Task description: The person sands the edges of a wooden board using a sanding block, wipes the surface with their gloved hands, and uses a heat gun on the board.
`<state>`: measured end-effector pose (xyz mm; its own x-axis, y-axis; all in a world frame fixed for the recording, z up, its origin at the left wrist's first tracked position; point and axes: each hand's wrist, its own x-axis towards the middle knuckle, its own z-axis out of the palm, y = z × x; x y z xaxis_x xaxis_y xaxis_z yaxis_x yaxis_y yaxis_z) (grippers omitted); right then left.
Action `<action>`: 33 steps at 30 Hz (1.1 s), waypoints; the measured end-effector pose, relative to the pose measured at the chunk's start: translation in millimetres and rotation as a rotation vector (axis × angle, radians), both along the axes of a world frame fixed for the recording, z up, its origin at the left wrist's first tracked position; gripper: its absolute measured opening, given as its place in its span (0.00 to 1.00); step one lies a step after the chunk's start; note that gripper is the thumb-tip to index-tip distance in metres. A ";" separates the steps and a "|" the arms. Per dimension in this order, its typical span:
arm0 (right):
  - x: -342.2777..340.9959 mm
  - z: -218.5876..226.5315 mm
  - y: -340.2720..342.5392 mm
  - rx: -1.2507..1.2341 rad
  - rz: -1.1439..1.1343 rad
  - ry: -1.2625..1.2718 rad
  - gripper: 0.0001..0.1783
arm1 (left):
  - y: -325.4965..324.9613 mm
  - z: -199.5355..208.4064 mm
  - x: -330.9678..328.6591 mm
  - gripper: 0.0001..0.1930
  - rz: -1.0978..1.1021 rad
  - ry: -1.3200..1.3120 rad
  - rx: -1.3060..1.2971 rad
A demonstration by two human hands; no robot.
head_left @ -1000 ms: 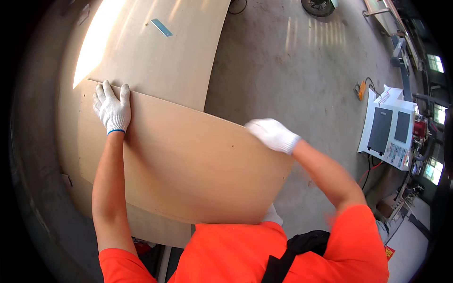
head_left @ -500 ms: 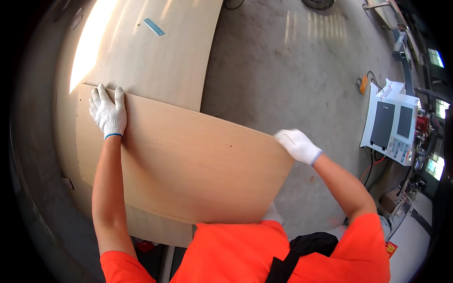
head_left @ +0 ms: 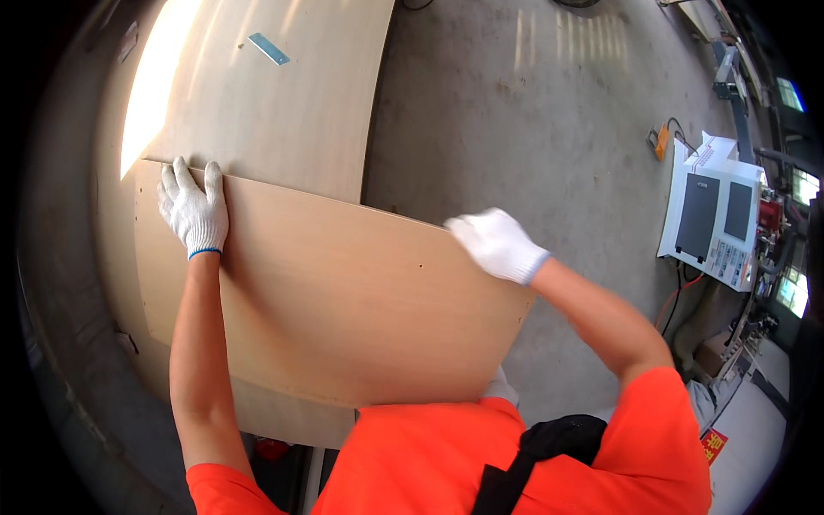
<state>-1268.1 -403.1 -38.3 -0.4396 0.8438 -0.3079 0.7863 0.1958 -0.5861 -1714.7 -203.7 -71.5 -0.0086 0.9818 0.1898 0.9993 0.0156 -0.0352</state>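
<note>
A thin plywood sheet (head_left: 343,300) lies over a larger pale wooden board (head_left: 283,112). My left hand (head_left: 195,213), in a white glove, rests flat on the sheet's far left corner with its fingertips at the far edge. My right hand (head_left: 498,245), also gloved, grips the sheet's far edge near the right corner. The sheet's right part sticks out past the larger board, above the floor. My orange shirt hides the sheet's near edge.
A small blue strip (head_left: 269,49) lies on the far part of the larger board. Grey concrete floor (head_left: 532,129) spreads to the right. A white control box with dark screens (head_left: 717,223) stands at the right, with an orange device (head_left: 661,142) and cables beside it.
My right hand slid to the right along the sheet's far edge, then came back to the left. My left hand stayed at the far left corner.
</note>
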 end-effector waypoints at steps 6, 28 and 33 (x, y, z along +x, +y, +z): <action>6.3 -5.1 -18.4 0.087 -0.028 -0.133 0.11 | 0.1 4.6 -2.8 0.40 0.010 0.028 -0.009; 70.5 -16.1 -92.1 -0.454 -0.997 0.488 0.41 | -82.3 21.9 100.7 0.42 -0.207 -0.087 -0.165; 76.0 11.1 -79.6 -0.728 -0.922 0.404 0.37 | -267.6 84.4 222.3 0.26 -0.983 -0.935 -0.666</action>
<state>-1192.0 -482.7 -27.3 0.0538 0.5778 -0.8144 0.1960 -0.8059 -0.5587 -1492.4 -471.3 12.9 0.8211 0.5705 0.0192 0.2678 -0.4148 0.8696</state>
